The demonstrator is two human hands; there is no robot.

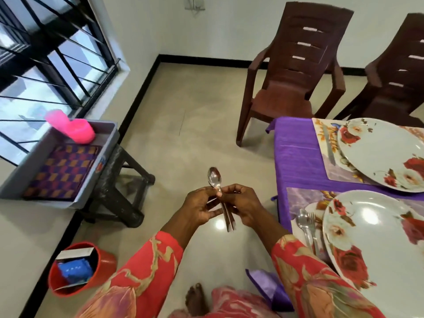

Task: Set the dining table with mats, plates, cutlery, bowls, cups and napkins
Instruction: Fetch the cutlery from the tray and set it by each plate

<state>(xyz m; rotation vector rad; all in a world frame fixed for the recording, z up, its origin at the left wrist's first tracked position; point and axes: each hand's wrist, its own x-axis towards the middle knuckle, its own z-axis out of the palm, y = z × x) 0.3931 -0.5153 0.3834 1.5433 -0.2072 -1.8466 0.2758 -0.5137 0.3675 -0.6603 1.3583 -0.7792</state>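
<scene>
Writing: none readable; blue packet [74,270] and white card standing in the red bucket [104,263] on the floor at lower left, print too blurred to make out.
Sleeves: red floral fabric, reaching forward from the bottom edge.
Left hand [199,208]: curling its fingers around the shafts of the cutlery, thumb and forefinger pinching just below the spoon bowl.
Right hand [243,206]: pinching the same bundle from the other side, fingers bent, touching the left hand's fingertips.
Spoon [214,177]: standing upright above the hands over the floor, bowl up; at least two handles [230,220] sticking down below the palms, exact count impossible to tell.
Near plate [376,244]: white with red roses, lying on a floral mat [302,198] on the purple tablecloth [296,152] at right.
Set cutlery [307,226]: spoon and fork lying side by side on the mat, just left of the near plate.
Far plate [376,154]: same pattern, sitting on a second mat [325,138], a knife [328,145] lying left of it.
Grey tray [107,143]: resting on a dark stool [119,191] at left, holding folded purple-and-orange checked cloth [62,171] and pink cups [73,127].
Chairs: two brown plastic ones [296,74] standing beyond the table.
Window [46,53]: barred, at far left.
</scene>
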